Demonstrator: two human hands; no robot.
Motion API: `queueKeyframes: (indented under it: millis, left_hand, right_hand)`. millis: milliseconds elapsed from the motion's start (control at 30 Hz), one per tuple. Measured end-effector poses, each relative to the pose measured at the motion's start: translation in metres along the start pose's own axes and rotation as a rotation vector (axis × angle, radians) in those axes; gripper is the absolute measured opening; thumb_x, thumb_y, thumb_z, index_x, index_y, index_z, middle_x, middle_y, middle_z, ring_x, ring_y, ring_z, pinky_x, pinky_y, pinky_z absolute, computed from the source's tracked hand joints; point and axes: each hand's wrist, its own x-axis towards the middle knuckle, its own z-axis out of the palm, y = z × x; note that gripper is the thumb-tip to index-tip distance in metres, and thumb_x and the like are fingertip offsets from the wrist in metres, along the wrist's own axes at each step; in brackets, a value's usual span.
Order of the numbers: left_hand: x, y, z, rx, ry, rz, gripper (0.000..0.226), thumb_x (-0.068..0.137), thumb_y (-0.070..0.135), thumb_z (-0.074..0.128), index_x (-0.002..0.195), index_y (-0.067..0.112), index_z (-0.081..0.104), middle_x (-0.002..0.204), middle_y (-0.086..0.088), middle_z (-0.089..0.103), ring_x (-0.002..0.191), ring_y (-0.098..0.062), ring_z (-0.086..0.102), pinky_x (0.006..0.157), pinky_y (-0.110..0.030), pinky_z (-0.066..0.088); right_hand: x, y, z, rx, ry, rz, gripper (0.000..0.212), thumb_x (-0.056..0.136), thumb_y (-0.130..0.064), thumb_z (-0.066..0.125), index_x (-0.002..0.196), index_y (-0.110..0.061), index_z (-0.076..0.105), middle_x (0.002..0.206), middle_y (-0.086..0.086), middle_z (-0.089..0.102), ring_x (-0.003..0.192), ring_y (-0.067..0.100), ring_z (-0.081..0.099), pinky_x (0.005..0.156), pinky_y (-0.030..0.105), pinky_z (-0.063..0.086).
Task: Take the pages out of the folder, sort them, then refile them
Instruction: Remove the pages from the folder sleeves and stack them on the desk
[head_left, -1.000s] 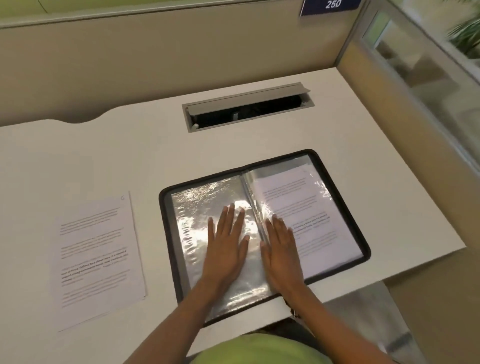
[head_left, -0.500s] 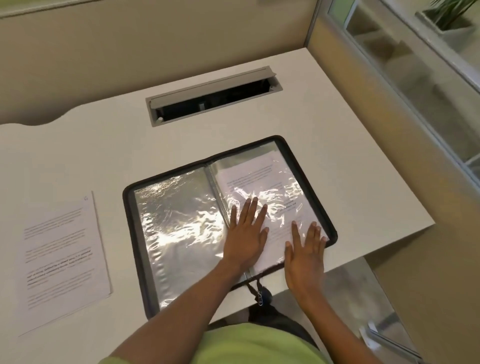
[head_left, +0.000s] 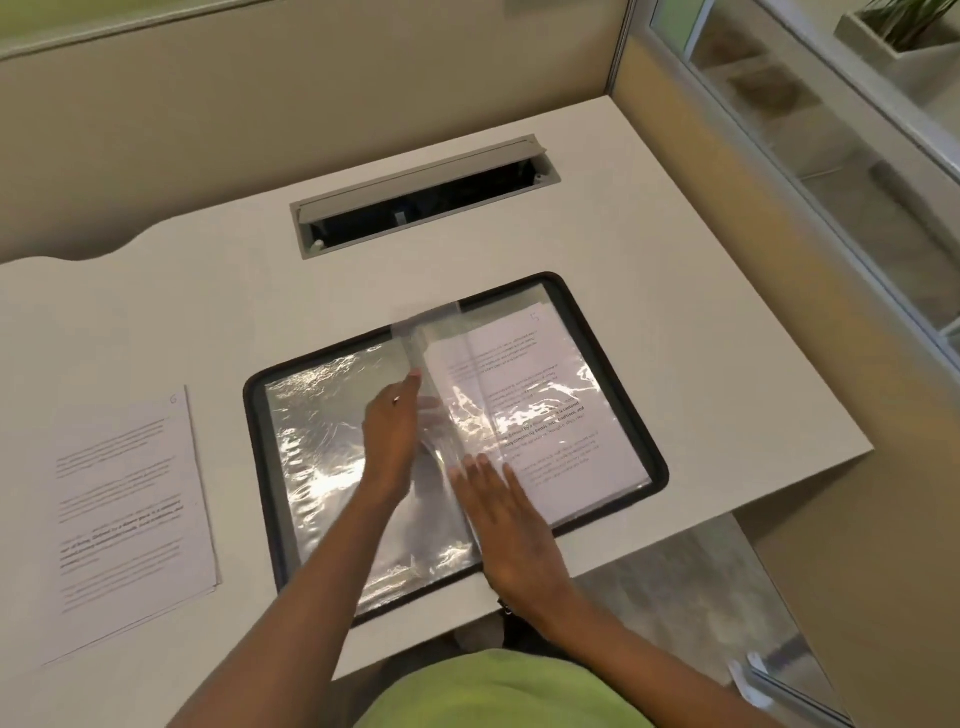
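A black zip-edged folder (head_left: 266, 467) of clear sleeves lies open on the white desk (head_left: 675, 312) in front of me. My left hand (head_left: 389, 441) holds one clear sleeve (head_left: 436, 353) lifted upright over the spine, fingers behind the plastic. My right hand (head_left: 514, 530) lies flat with fingers spread on the folder's lower middle, next to the spine. On the right side sits a printed page (head_left: 550, 415) marked 5 inside its sleeve. The left-side sleeves look shiny and hold no paper. Loose printed pages (head_left: 130, 519), the top one marked 6, lie on the desk to the folder's left.
A grey cable hatch (head_left: 421, 197) stands open in the desk behind the folder. A beige partition runs along the back and a glazed partition (head_left: 831, 156) along the right. The desk's front edge passes under the folder's near edge.
My left hand has lifted a sleeve from the right side and swung it up towards the left. My right hand moved left from the folder's lower right corner to beside the spine.
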Motion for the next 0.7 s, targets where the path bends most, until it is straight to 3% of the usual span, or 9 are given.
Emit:
queueKeyframes:
  millis: [100, 233, 367, 467, 567, 700]
  left_hand:
    - [0.019, -0.012, -0.037, -0.054, 0.055, -0.077, 0.013, 0.100, 0.013, 0.067, 0.094, 0.007, 0.076, 0.089, -0.017, 0.079, 0.075, -0.032, 0.074, 0.052, -0.026, 0.054]
    - [0.029, -0.035, -0.091, 0.040, 0.156, -0.128, 0.015, 0.096, 0.008, 0.070, 0.087, 0.014, 0.081, 0.090, -0.018, 0.077, 0.077, -0.031, 0.070, 0.059, -0.030, 0.054]
    - [0.018, -0.042, -0.132, 0.366, 0.294, 0.004, 0.012, 0.095, 0.016, 0.074, 0.086, 0.019, 0.082, 0.071, -0.004, 0.074, 0.061, -0.021, 0.067, 0.060, -0.026, 0.054]
    - [0.011, -0.048, -0.149, 0.486, 0.294, 0.055, 0.014, 0.091, 0.017, 0.079, 0.081, 0.027, 0.080, 0.071, 0.001, 0.075, 0.069, -0.021, 0.069, 0.071, -0.033, 0.054]
    - [0.010, -0.054, -0.154, 0.533, 0.355, 0.034, 0.006, 0.085, 0.025, 0.087, 0.087, 0.020, 0.083, 0.075, -0.001, 0.076, 0.077, -0.024, 0.073, 0.078, -0.039, 0.060]
    - [0.003, -0.052, -0.150, 0.639, 0.447, 0.045, 0.014, 0.086, 0.027, 0.085, 0.090, 0.015, 0.078, 0.080, -0.005, 0.073, 0.082, -0.034, 0.072, 0.077, -0.040, 0.058]
  right_hand:
    - [0.011, -0.022, 0.004, 0.068, -0.106, -0.144, 0.086, 0.090, 0.004, 0.040, 0.164, -0.018, 0.004, 0.171, 0.010, 0.005, 0.159, 0.023, -0.001, 0.128, 0.044, 0.013]
    - [0.024, -0.033, -0.001, 0.069, -0.083, -0.214, 0.059, 0.110, -0.029, 0.036, 0.164, -0.017, 0.014, 0.171, 0.006, 0.011, 0.159, 0.019, 0.002, 0.129, 0.039, 0.009]
    - [0.037, -0.002, -0.019, 0.237, -0.001, 0.121, 0.052, 0.112, -0.038, 0.030, 0.162, -0.022, 0.024, 0.169, -0.001, 0.022, 0.157, 0.011, 0.012, 0.128, 0.040, 0.017]
    - [0.054, 0.045, -0.030, 0.193, 0.120, 0.389, 0.051, 0.111, -0.043, 0.032, 0.157, -0.019, 0.034, 0.163, 0.001, 0.036, 0.151, 0.016, 0.030, 0.124, 0.042, 0.030]
    - [0.074, 0.097, -0.038, 0.133, 0.174, 0.635, 0.057, 0.109, -0.051, 0.032, 0.153, -0.016, 0.035, 0.157, 0.009, 0.043, 0.144, 0.025, 0.040, 0.118, 0.047, 0.038]
    - [0.092, 0.132, -0.046, 0.114, 0.159, 0.699, 0.050, 0.105, -0.043, 0.048, 0.143, -0.012, 0.043, 0.137, 0.011, 0.055, 0.125, 0.028, 0.052, 0.104, 0.046, 0.049]
